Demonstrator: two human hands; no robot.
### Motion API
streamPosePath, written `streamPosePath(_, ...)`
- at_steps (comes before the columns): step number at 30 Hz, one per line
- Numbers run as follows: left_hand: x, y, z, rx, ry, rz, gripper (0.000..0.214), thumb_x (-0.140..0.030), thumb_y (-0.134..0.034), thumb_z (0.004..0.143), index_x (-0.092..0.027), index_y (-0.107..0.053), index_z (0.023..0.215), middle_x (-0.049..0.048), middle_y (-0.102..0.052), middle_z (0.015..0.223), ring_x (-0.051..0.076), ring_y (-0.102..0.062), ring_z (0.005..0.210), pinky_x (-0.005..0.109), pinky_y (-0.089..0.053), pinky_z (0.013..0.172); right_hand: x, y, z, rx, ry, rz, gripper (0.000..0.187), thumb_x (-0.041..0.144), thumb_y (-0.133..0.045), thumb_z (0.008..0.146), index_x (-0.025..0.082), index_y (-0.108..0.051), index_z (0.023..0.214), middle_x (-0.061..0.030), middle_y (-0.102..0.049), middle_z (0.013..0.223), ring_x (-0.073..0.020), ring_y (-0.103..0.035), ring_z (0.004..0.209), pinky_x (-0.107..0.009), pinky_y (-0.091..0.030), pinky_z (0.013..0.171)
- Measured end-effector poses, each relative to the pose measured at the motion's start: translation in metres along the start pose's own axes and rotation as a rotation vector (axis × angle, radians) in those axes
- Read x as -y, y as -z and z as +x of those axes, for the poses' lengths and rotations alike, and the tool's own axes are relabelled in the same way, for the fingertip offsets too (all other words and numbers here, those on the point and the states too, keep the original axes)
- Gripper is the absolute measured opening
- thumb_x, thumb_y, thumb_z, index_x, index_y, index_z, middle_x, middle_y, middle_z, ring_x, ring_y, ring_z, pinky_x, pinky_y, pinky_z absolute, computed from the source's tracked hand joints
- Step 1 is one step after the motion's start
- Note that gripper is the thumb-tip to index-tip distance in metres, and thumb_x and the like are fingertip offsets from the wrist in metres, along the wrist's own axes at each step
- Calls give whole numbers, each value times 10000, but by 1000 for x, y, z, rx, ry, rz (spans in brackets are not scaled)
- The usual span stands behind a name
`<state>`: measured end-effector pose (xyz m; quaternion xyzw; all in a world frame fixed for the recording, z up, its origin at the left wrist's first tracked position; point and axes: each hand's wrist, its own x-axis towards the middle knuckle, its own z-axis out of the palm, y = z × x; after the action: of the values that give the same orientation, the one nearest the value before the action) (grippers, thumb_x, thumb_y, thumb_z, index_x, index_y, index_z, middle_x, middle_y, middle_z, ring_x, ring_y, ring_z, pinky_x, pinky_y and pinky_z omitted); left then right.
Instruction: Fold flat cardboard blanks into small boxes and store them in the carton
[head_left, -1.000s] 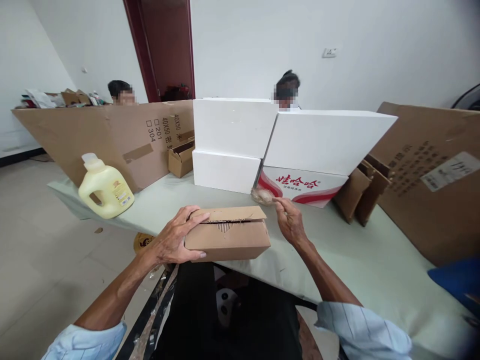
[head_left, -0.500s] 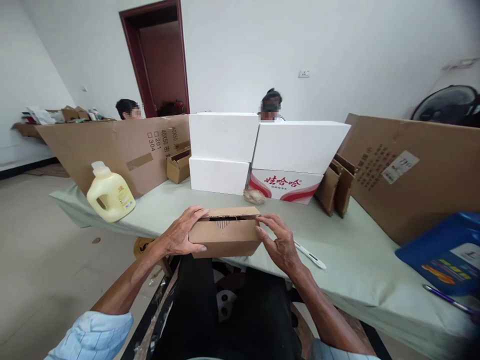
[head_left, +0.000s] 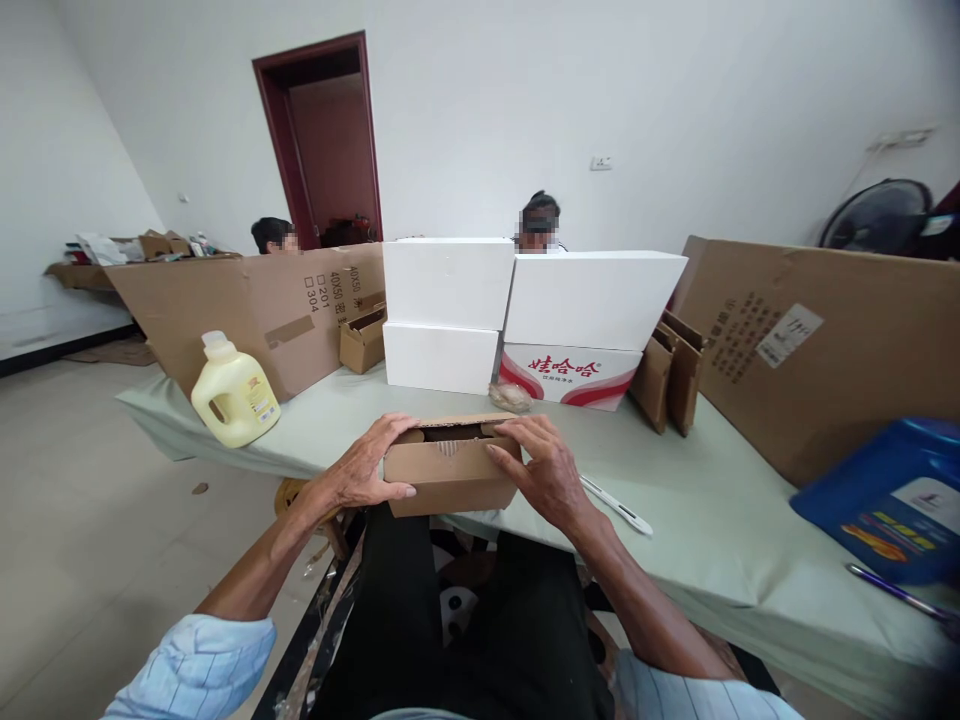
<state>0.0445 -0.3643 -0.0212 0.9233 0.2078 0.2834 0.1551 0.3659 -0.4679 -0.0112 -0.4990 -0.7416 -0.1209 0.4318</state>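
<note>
A small brown cardboard box sits at the near edge of the table, right in front of me. My left hand grips its left end, thumb on the front face and fingers curled over the top. My right hand is wrapped round its right end, fingers lying over the top flap. The flap stands slightly ajar, showing a dark gap along the top.
A yellow detergent jug stands at the table's left. White foam boxes and a red-printed carton are stacked behind, with cardboard sheets as screens. A white pen lies right of the box. A blue container sits far right. Two people sit behind.
My right hand left the small bundle near the printed carton, came to the box and now lies over its right top. The view tilted up and shifted right.
</note>
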Motion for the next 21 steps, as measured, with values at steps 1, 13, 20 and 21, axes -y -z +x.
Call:
streamPosePath(1, -1, -1, 0, -5, -1, 0, 986, -383, -879, 821, -280, -362, 1654, 178, -452, 1639, 396, -449, 1544, 602, -398, 1285, 4, 0, 4, 23, 6, -43, 168, 365, -673, 1041, 247, -758, 1124, -91, -787, 1129, -316, -656, 1078, -459, -515, 926)
streamPosePath(13, -2, -4, -1, -20, 6, 2, 978, -367, -870, 826, -280, -357, 1654, 176, -451, 1637, 394, -454, 1538, 593, -411, 1276, 20, -15, 18, 66, -31, 34, 248, 266, -549, 1056, 250, -724, 881, -53, -784, 920, -252, -681, 920, -391, -475, 833)
streamPosePath(20, -2, -3, -3, -18, 16, -11, 945, -352, -859, 839, -272, -364, 1640, 176, -441, 1639, 387, -448, 1540, 598, -404, 1283, 23, 7, 3, -167, -111, 152, 276, 400, -553, 1086, 279, -703, 890, -49, -773, 903, -258, -707, 855, -403, -544, 819)
streamPosePath(21, -2, -2, -3, -16, 20, -11, 948, -353, -862, 838, -271, -363, 1640, 176, -440, 1640, 388, -447, 1540, 600, -403, 1283, 22, 17, -7, -146, -130, 161, 281, 425, -561, 1085, 284, -699, 885, -46, -764, 881, -255, -701, 820, -396, -544, 790)
